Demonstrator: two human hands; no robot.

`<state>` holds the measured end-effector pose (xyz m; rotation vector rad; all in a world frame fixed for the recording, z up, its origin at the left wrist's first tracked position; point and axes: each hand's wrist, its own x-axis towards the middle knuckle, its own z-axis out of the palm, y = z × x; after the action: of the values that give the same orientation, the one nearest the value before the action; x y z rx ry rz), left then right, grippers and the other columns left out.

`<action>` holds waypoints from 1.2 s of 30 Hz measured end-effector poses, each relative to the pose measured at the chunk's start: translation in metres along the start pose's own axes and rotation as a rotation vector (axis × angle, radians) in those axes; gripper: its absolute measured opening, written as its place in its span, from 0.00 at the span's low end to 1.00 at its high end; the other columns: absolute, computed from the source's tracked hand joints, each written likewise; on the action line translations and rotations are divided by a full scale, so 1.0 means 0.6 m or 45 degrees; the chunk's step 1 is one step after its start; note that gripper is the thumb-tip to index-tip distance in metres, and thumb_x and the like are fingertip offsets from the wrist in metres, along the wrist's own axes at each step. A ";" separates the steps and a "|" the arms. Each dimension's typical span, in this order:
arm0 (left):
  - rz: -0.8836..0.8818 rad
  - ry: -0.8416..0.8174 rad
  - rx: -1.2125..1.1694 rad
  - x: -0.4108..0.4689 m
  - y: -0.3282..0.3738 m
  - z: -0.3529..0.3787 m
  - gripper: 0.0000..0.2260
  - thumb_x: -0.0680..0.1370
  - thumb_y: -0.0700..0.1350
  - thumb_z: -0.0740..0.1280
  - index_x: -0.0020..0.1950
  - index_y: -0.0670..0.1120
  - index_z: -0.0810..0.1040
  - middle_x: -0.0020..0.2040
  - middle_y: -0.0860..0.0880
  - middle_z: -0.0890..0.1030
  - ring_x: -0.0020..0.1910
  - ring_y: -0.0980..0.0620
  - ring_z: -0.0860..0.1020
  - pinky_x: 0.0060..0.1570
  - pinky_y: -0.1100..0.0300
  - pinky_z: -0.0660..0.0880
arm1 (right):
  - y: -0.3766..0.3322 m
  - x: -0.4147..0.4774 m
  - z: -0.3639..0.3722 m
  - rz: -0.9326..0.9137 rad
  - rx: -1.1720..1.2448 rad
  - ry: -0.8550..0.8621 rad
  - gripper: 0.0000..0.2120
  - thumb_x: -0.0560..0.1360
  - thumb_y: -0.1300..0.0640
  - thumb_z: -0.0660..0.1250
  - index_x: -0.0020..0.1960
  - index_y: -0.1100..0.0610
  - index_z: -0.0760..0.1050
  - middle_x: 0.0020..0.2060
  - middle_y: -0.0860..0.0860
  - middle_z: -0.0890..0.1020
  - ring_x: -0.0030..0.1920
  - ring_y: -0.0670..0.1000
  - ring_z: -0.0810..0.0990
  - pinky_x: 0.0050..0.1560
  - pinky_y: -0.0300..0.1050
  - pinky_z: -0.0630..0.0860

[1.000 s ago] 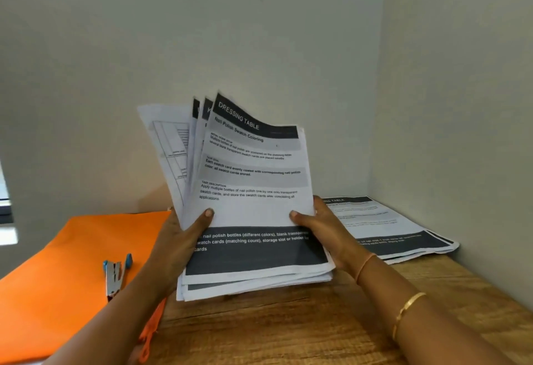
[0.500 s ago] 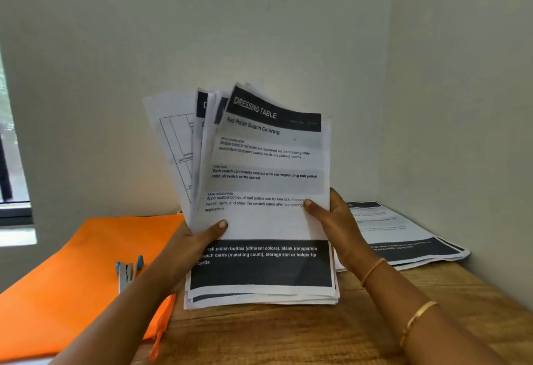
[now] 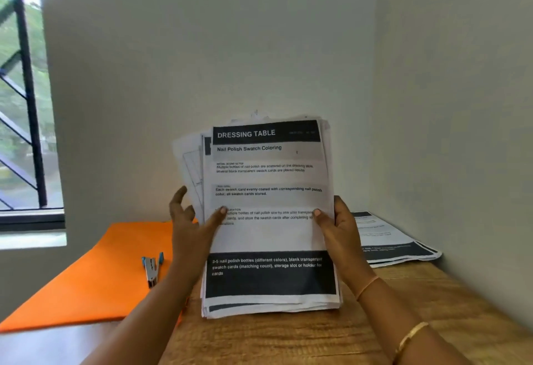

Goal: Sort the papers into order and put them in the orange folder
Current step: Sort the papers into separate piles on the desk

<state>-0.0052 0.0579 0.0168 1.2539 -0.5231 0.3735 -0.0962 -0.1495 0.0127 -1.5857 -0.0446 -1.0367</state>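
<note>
OK, I read "DRESSING TABLE" on upright white paper stack (image 3: 268, 234); right hand (image 3: 340, 229) grasps it, left hand (image 3: 189, 229) splayed, thumb touching.

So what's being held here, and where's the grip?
The stack of papers, stood upright. The right hand has its grip on the right edge at mid-height; the left hand rests its thumb on the front near the left edge, fingers spread.

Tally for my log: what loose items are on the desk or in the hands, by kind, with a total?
Paper piles: 2, the held stack and the flat pile at the right
Orange folder: 1
Stapler: 1
Total: 4
</note>
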 end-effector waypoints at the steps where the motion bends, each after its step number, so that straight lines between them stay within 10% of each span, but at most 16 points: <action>1: 0.042 -0.026 0.054 -0.004 0.008 0.006 0.30 0.74 0.38 0.70 0.70 0.51 0.58 0.51 0.51 0.79 0.43 0.56 0.81 0.36 0.64 0.80 | -0.004 -0.007 -0.003 -0.005 0.012 0.002 0.08 0.79 0.61 0.61 0.54 0.48 0.71 0.48 0.44 0.79 0.49 0.44 0.78 0.48 0.37 0.79; 10: 0.275 -0.194 0.316 -0.021 0.048 0.043 0.15 0.80 0.37 0.60 0.65 0.45 0.63 0.52 0.53 0.75 0.45 0.59 0.77 0.35 0.69 0.78 | -0.052 -0.015 -0.026 -0.128 0.018 0.088 0.11 0.79 0.60 0.61 0.54 0.45 0.69 0.50 0.44 0.78 0.51 0.43 0.78 0.48 0.36 0.78; 18: 0.298 -0.144 0.208 -0.036 0.043 0.041 0.10 0.79 0.40 0.61 0.60 0.46 0.66 0.50 0.52 0.77 0.42 0.65 0.80 0.34 0.68 0.77 | -0.052 -0.010 -0.033 -0.504 -0.573 0.277 0.20 0.74 0.39 0.54 0.64 0.41 0.68 0.65 0.49 0.64 0.66 0.53 0.66 0.63 0.66 0.67; 24: 0.266 -0.222 0.134 -0.024 0.063 0.031 0.11 0.76 0.51 0.64 0.56 0.50 0.69 0.49 0.51 0.80 0.42 0.58 0.82 0.34 0.64 0.79 | -0.085 -0.001 -0.023 -0.586 -0.244 0.180 0.11 0.77 0.39 0.55 0.57 0.24 0.64 0.65 0.46 0.63 0.64 0.54 0.70 0.54 0.50 0.80; 26: 0.220 -0.258 0.142 -0.023 0.064 0.029 0.14 0.73 0.55 0.67 0.55 0.53 0.69 0.50 0.51 0.80 0.42 0.56 0.83 0.34 0.63 0.79 | -0.090 0.005 -0.023 -0.533 -0.190 0.165 0.16 0.77 0.46 0.58 0.61 0.31 0.63 0.65 0.50 0.64 0.62 0.51 0.72 0.51 0.38 0.79; 32: 0.012 -0.297 0.184 -0.043 0.045 0.033 0.17 0.74 0.45 0.70 0.59 0.47 0.70 0.49 0.49 0.82 0.40 0.54 0.83 0.34 0.62 0.79 | -0.065 0.004 -0.045 0.025 0.019 0.066 0.27 0.77 0.53 0.62 0.71 0.46 0.53 0.63 0.54 0.70 0.59 0.52 0.73 0.55 0.45 0.73; 36: -0.325 -0.468 0.038 -0.058 0.033 0.029 0.18 0.70 0.51 0.73 0.56 0.44 0.75 0.48 0.43 0.84 0.43 0.47 0.84 0.38 0.57 0.80 | -0.050 -0.019 -0.052 0.231 0.065 0.005 0.12 0.78 0.56 0.64 0.61 0.49 0.70 0.54 0.50 0.79 0.50 0.45 0.78 0.47 0.36 0.75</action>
<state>-0.0474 0.0471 0.0166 1.4074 -0.6601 -0.0678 -0.1374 -0.1598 0.0265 -1.5114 0.0741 -0.8906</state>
